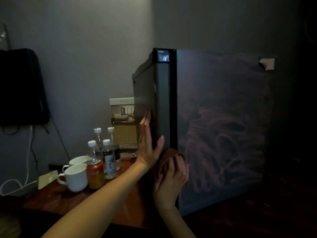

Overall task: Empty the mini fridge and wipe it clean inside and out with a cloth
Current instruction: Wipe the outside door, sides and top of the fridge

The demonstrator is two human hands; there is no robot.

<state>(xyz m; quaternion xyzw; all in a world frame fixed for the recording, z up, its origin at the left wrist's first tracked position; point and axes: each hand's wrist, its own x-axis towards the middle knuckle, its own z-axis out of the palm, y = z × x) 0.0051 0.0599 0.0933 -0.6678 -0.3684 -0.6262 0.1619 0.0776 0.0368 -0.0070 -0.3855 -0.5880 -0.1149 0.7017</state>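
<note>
- Two hands touch the mini fridge [223, 117], which stands on a wooden table [68, 198].
- Left hand [147, 145]: flat, fingers straight, against the fridge's left face.
- Right hand [171, 179]: grips a brown cloth [171, 152] low at the fridge's near corner.
- Bottles [109, 162], can [95, 174] and cups [76, 177] stand left of the fridge.

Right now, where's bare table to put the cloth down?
Bare wood on the table in front of the mugs and can, out to its near edge. A narrow strip between the bottles and fridge, under the left hand. Mugs, can and bottles are crowded together. Before the fridge: too dark.
</note>
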